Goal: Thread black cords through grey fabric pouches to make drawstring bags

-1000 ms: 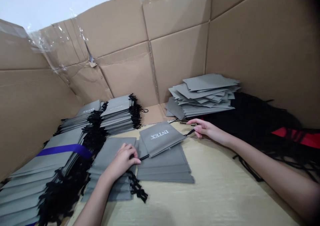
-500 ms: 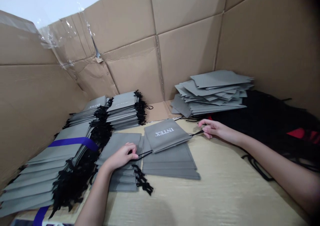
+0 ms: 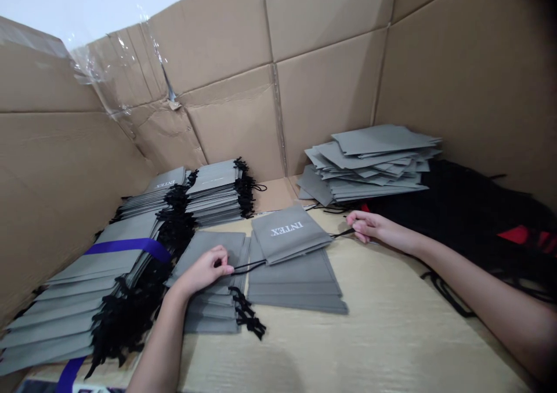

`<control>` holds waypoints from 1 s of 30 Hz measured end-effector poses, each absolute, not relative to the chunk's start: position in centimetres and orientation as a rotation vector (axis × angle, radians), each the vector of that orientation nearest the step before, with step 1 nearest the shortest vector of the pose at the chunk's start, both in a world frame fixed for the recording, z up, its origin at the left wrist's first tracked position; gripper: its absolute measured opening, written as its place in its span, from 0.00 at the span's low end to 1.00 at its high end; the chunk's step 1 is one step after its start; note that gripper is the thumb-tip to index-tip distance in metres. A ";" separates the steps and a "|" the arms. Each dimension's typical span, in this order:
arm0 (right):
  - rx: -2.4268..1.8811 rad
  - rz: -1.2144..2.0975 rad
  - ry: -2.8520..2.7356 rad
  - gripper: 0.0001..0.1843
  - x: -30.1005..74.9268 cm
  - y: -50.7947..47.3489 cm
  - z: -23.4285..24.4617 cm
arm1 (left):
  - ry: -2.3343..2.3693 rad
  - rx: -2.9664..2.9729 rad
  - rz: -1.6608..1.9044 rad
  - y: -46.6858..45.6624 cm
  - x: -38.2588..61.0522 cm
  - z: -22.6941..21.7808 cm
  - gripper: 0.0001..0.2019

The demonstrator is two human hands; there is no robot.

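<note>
Between my hands lies a grey drawstring pouch [image 3: 289, 236] printed INTEX, resting on a fanned pile of plain grey pouches [image 3: 300, 291]. My left hand [image 3: 208, 272] is closed in a pinch on the black drawstring [image 3: 250, 267] at the pouch's left side. At the opposite side, my right hand [image 3: 369, 227] pinches the black cord end [image 3: 343, 233]. Under and beside my left hand is a stack of grey pouches [image 3: 213, 317] with knotted black cords.
Strung pouches [image 3: 78, 300] are piled at the left, some bound by a purple strap [image 3: 130, 245]. Another stack [image 3: 213, 193] stands behind. Grey pouches [image 3: 369, 161] lie heaped at the back right beside black cords [image 3: 474, 207]. Cardboard walls [image 3: 331, 79] enclose the table [image 3: 348, 352].
My left hand has moved slightly left, drawing out more of the drawstring. My right hand stays in nearly the same place, its fingers curled a little tighter.
</note>
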State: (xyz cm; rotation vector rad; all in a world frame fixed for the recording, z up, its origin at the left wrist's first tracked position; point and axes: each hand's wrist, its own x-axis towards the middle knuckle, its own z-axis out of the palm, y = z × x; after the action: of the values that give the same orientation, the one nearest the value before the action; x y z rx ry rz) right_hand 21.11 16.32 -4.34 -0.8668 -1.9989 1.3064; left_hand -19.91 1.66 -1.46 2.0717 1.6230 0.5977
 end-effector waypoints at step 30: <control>-0.798 1.399 -1.960 0.16 21.4 17.0 -4.8 | 1.662 2.285 0.498 1.2 -18.1 -1.4 0.04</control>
State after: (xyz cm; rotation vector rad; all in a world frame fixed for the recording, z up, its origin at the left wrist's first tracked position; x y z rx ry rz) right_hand 21.37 16.95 -4.85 -0.7985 -1.9596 1.3985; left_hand -18.05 1.22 -1.38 2.2846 1.6623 0.4979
